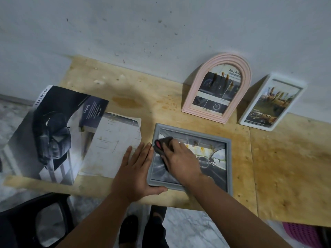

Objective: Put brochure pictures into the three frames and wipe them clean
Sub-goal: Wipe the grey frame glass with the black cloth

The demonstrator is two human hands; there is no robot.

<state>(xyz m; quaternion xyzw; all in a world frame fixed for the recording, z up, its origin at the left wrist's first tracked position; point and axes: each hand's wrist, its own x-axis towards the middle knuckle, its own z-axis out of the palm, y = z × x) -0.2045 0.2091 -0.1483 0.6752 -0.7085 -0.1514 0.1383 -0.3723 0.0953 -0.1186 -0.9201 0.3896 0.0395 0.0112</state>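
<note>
Wiping underway: right hand (180,158) presses dark cloth (162,144) on grey frame (228,154) glass, grip grasping cloth. Left hand (138,169), released flat, braces frame's nine-o'clock edge against table (286,167). Best: overlapping strokes toward three o'clock.

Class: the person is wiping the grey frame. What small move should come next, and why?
Probably sweep the dark cloth rightward across the glass. The right hand presses it at the grey frame's upper left, the left hand steadies the edge, and yellowish smears show further right.

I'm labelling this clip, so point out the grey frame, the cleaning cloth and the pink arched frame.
grey frame (228,158): head view, bare right rail.
cleaning cloth (162,143): head view, dark fold above the right hand.
pink arched frame (192,97): head view, left side of the arch.
</note>
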